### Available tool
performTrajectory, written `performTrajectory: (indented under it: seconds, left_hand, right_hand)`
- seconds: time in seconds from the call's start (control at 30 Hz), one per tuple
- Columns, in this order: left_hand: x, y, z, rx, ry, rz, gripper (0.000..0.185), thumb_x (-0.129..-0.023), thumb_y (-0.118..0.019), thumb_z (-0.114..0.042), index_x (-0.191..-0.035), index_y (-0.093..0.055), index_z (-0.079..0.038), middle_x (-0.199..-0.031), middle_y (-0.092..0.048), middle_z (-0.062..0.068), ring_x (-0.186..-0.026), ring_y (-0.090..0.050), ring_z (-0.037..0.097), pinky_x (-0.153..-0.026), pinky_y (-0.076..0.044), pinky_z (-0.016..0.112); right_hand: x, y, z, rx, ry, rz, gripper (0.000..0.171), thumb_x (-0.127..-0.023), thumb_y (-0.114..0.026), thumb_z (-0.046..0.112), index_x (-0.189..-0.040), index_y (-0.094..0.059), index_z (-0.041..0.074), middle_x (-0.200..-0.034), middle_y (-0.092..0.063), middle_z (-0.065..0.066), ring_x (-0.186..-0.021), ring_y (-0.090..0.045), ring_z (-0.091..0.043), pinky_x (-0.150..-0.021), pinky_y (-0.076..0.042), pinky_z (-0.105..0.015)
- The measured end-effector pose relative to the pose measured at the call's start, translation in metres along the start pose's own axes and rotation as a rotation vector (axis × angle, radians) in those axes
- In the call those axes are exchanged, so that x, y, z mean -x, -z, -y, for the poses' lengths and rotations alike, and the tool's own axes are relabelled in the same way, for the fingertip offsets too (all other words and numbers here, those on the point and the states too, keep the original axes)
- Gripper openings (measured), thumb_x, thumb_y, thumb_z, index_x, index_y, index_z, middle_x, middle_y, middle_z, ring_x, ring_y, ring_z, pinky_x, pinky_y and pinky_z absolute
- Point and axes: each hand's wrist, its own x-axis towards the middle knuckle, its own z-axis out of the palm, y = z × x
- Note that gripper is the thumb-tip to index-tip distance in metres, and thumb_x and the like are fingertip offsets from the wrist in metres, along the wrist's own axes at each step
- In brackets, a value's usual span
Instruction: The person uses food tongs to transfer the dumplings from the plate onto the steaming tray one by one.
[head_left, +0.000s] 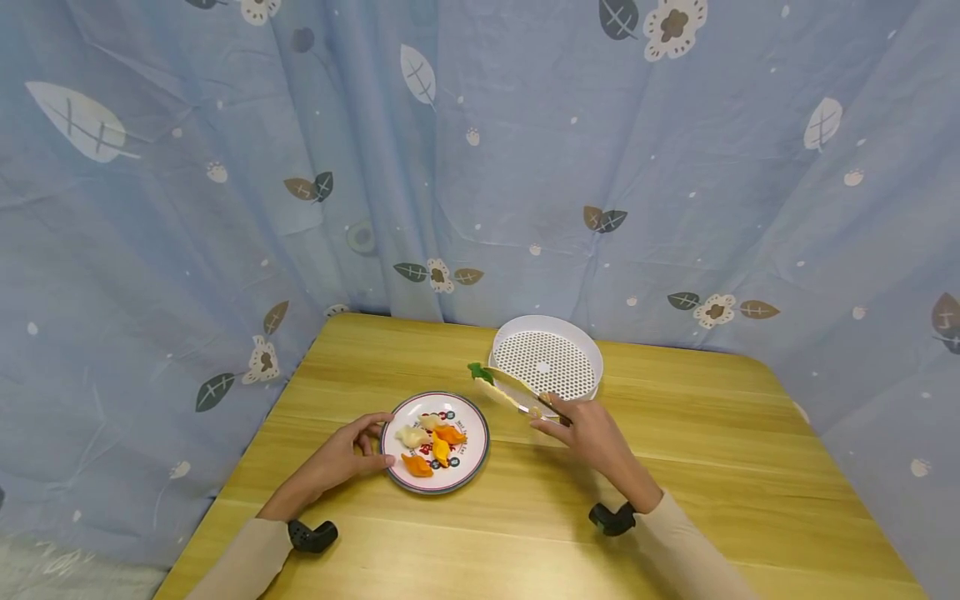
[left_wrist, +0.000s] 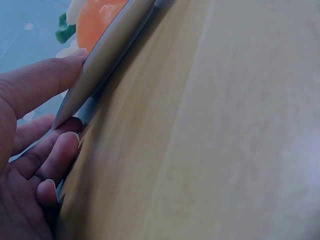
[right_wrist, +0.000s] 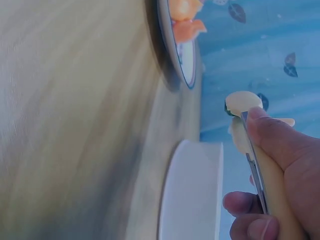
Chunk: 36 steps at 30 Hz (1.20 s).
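Observation:
My left hand (head_left: 352,450) holds the near-left rim of a white plate (head_left: 470,457), thumb on top and fingers beneath, as the left wrist view shows. Several small dumplings lie on it: orange (head_left: 417,466), yellow (head_left: 440,451) and whitish (head_left: 412,437). My right hand (head_left: 588,433) grips a pair of tongs (head_left: 498,394) with cream-coloured arms. Between the tong tips is a green dumpling-like piece (head_left: 481,374), raised between the plate and the white perforated basket (head_left: 517,353). In the right wrist view the tips (right_wrist: 243,101) mostly hide the green piece.
The round basket stands at the back of the wooden table (head_left: 675,433), just beyond my right hand. A blue patterned curtain (head_left: 510,167) hangs behind the table and along its sides. A black wrist device (head_left: 312,537) sits on each of my wrists.

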Motion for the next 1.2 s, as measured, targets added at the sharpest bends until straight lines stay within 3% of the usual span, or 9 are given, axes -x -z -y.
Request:
performTrajectory:
  seconds: [0.23, 0.43, 0.9, 1.2]
  left_hand:
    - [0.001, 0.001, 0.0, -0.008, -0.004, 0.001, 0.069, -0.085, -0.087, -0.025, -0.145, -0.055, -0.013, -0.119, -0.059, 0.012, -0.086, -0.052, 0.025, -0.072, -0.043, 0.028]
    - [0.001, 0.001, -0.001, -0.01, -0.009, -0.003, 0.069, -0.085, -0.087, -0.025, -0.144, -0.055, -0.012, -0.119, -0.059, 0.012, -0.085, -0.052, 0.024, -0.072, -0.043, 0.028]
    - [0.0, 0.001, 0.0, -0.01, -0.036, 0.006, 0.069, -0.086, -0.086, -0.023, -0.146, -0.053, -0.009, -0.12, -0.059, 0.013, -0.085, -0.052, 0.024, -0.071, -0.043, 0.028]
    - [0.001, 0.0, 0.0, 0.0, -0.022, 0.003, 0.07, -0.085, -0.087, -0.024, -0.146, -0.054, -0.012, -0.119, -0.059, 0.012, -0.085, -0.051, 0.025, -0.07, -0.043, 0.028]
  right_hand:
    - [0.0, 0.01, -0.015, -0.013, -0.042, -0.029, 0.055, -0.086, -0.082, 0.038, -0.126, -0.072, 0.002, -0.058, -0.04, 0.015, -0.053, -0.025, -0.002, -0.049, -0.027, -0.024]
    - [0.001, 0.018, -0.028, -0.001, -0.108, -0.004, 0.059, -0.088, -0.081, 0.041, -0.13, -0.069, 0.001, -0.058, -0.03, 0.013, -0.052, -0.029, -0.005, -0.049, -0.029, -0.024]
    - [0.004, 0.026, -0.055, 0.064, -0.132, -0.029, 0.058, -0.09, -0.08, 0.04, -0.13, -0.069, -0.001, -0.056, -0.029, 0.011, -0.051, -0.027, -0.007, -0.049, -0.026, -0.027]
    - [0.005, 0.028, -0.071, 0.087, -0.198, 0.018, 0.058, -0.091, -0.079, 0.039, -0.133, -0.068, 0.0, -0.057, -0.027, 0.008, -0.052, -0.03, -0.012, -0.051, -0.027, -0.029]
